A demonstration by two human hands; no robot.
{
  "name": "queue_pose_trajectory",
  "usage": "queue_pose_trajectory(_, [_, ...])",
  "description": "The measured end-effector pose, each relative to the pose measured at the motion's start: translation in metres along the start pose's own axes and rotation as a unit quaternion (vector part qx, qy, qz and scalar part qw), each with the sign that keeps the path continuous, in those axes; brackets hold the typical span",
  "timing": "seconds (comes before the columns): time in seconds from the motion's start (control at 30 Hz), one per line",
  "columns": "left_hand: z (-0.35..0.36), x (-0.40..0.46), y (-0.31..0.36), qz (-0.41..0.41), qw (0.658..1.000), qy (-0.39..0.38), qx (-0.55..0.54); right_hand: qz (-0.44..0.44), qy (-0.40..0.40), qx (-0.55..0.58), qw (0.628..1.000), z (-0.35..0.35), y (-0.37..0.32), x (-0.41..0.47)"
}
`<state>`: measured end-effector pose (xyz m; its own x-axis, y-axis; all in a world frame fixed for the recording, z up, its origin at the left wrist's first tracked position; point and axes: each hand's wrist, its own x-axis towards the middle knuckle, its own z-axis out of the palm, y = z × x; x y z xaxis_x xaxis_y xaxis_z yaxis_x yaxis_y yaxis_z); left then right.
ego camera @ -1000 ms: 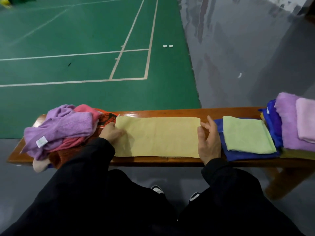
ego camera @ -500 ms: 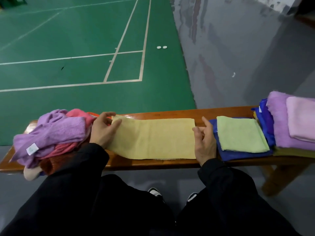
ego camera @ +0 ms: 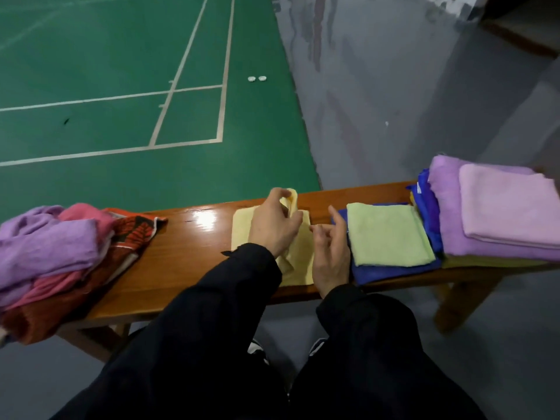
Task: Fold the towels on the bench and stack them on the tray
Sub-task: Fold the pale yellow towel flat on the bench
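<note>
A yellow towel (ego camera: 242, 228) lies on the wooden bench (ego camera: 188, 247), folded over toward the right. My left hand (ego camera: 274, 225) grips its lifted edge above the folded half. My right hand (ego camera: 328, 253) rests at the towel's right edge with fingers loosely bent, and whether it pinches the cloth is unclear. To the right lie a folded light green towel (ego camera: 389, 234) on a folded blue one (ego camera: 394, 272). A stack of folded purple (ego camera: 448, 225) and pink (ego camera: 509, 207) towels sits at the far right; the tray beneath is hidden.
A heap of unfolded towels sits at the bench's left end: purple (ego camera: 45, 247), pink (ego camera: 88, 216) and red patterned (ego camera: 133, 231). Beyond the bench are a green court floor and grey floor, with two small white caps (ego camera: 257, 78).
My left hand carried the yellow towel's left edge across to the right, folding it in half. My right hand stayed at the right edge. The camera view shifted left.
</note>
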<state>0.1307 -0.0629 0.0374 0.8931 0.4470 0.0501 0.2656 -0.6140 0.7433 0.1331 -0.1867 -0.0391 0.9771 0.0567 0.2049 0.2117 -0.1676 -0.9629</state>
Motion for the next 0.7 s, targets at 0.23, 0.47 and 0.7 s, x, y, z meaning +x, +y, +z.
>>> queue_pose_trajectory(0.23, [0.024, -0.022, -0.008, -0.008, 0.999, -0.042, -0.032, 0.022, 0.015, -0.012, 1.0, -0.004, 0.002, 0.0])
queue_pose_trajectory(0.47, [-0.015, -0.039, -0.077, -0.127, 0.988, 0.075, 0.042, 0.006, -0.083, -0.219, 0.972, 0.004, 0.006, 0.011])
queue_pose_trajectory(0.7, [-0.033, -0.034, -0.048, -0.363, 0.809, -0.083, -0.455, 0.045, -0.15, -0.246, 0.957, 0.005, -0.005, 0.008])
